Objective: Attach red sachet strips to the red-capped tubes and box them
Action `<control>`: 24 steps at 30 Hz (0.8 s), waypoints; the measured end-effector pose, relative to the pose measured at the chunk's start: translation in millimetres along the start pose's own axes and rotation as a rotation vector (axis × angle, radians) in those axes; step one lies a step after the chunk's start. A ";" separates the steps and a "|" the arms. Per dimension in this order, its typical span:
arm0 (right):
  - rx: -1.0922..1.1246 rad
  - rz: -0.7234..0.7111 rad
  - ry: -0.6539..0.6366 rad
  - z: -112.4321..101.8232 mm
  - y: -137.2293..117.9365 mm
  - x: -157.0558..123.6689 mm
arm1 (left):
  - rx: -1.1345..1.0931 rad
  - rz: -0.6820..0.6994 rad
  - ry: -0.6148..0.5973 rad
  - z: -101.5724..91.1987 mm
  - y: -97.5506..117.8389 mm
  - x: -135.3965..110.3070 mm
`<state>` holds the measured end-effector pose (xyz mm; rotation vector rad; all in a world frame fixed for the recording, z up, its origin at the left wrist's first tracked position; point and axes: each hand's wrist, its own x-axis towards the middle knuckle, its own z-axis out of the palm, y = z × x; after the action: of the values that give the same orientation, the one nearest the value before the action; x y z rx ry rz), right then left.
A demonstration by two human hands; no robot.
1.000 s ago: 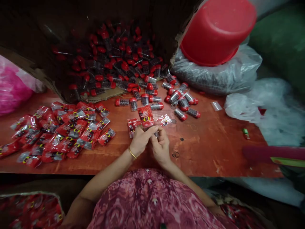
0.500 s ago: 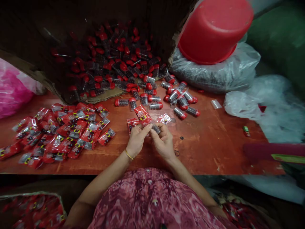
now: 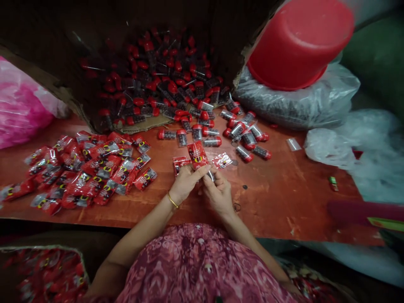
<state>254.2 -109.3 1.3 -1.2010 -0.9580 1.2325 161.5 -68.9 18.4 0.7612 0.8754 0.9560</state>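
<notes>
My left hand [image 3: 186, 183] pinches the lower edge of a red printed sachet [image 3: 197, 155] that stands up from my fingers. My right hand [image 3: 219, 191] is closed beside it, touching the same sachet, with a small clear tube [image 3: 211, 175] partly showing between its fingers. Two more sachets lie flat on the red-brown table [image 3: 271, 189], a red one [image 3: 179, 163] left of my hands and a clear one [image 3: 222, 160] to the right. A gold bangle [image 3: 172, 201] circles my left wrist.
A spread of filled red sachets [image 3: 91, 170] covers the table's left. Red-capped tubes [image 3: 202, 130] spill from an open cardboard box [image 3: 151, 80] behind my hands. A red tub [image 3: 299, 42] rests on a plastic bag at the back right. A pink bag [image 3: 22, 109] sits far left.
The view shifted slightly. My hands stayed together on the sachet, which tilted left and then came back upright; the tube shows less now.
</notes>
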 end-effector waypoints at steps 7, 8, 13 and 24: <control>-0.360 -0.269 0.186 -48.4 19.6 -4.6 | 0.327 0.203 -0.119 8.3 -16.7 3.8; -0.415 -0.291 0.180 -60.2 20.3 -5.1 | 0.433 0.216 -0.154 10.1 -20.2 4.2; -0.593 -0.388 0.132 -102.2 11.2 -2.3 | 0.762 0.281 -0.254 19.7 -39.1 6.6; -0.547 -0.363 0.037 -117.0 21.8 2.6 | 1.101 0.467 -0.283 11.2 -69.2 10.5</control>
<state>365.4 -124.3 -38.6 -1.3787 -1.4690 0.6732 199.4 -87.7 -38.4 2.0589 0.9634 0.6748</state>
